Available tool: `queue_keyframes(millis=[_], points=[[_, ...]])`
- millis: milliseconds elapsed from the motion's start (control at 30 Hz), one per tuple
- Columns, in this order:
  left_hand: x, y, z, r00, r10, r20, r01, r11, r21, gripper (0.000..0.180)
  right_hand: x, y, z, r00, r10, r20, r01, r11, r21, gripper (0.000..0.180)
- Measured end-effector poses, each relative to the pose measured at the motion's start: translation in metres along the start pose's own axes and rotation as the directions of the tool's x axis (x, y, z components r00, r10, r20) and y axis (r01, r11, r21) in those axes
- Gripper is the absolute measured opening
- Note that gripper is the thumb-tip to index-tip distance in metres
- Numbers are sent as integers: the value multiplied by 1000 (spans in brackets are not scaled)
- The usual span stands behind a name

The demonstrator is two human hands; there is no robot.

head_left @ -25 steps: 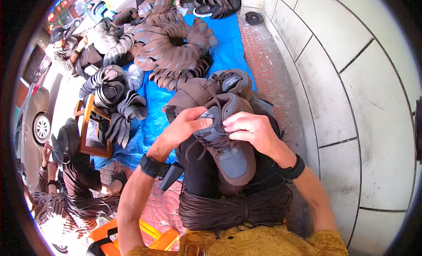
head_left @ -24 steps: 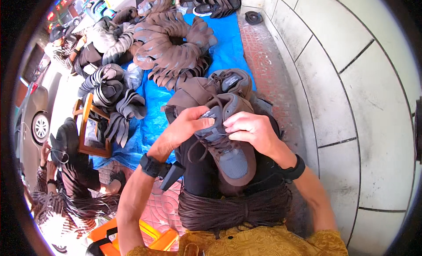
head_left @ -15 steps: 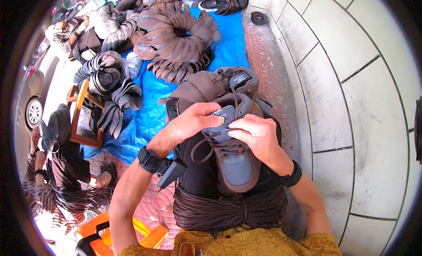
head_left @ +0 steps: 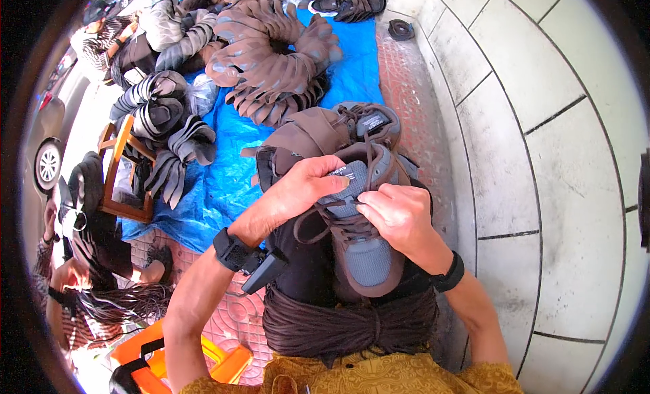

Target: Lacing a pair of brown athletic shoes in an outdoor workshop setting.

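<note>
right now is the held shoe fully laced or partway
Partway: brown lace crosses the shoe above its toe, but none spans the upper tongue.

Shoe [head_left: 366,250] — brown, grey; tarp [head_left: 229,147] — blue

pale print [head_left: 348,174] on two shoes [head_left: 362,242] is too small to read.

we see a shoe [head_left: 360,244] whose toe [head_left: 371,264] is matt, ribbed grey-blue cloth, with a brown, suede-like surround (dull, no shine to it). its laces [head_left: 352,227] look like matt woven cord. the blue sheet [head_left: 227,167] is creased, glossy plastic; by its near left corner we find a frame [head_left: 126,212] of smooth wood. past its right edge, the paving [head_left: 403,82] looks rough, the wall [head_left: 575,184] smooth but smudged.
</note>
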State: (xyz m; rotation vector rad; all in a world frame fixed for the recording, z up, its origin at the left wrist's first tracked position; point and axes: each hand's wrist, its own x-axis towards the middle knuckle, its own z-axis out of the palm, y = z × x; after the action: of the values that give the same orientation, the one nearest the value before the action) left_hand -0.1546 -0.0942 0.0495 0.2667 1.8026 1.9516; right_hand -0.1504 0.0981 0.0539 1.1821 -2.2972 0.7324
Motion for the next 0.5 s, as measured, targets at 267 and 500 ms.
queue_keyframes(millis=[267,500], points=[[-4,6,2,995,55,78,-71,971,228,40,-5,8,9,982,186,-39,-175,965,196,9],[1,-1,8,995,102,-5,-98,962,254,38,-9,6,3,995,98,-26,-94,989,111,12]])
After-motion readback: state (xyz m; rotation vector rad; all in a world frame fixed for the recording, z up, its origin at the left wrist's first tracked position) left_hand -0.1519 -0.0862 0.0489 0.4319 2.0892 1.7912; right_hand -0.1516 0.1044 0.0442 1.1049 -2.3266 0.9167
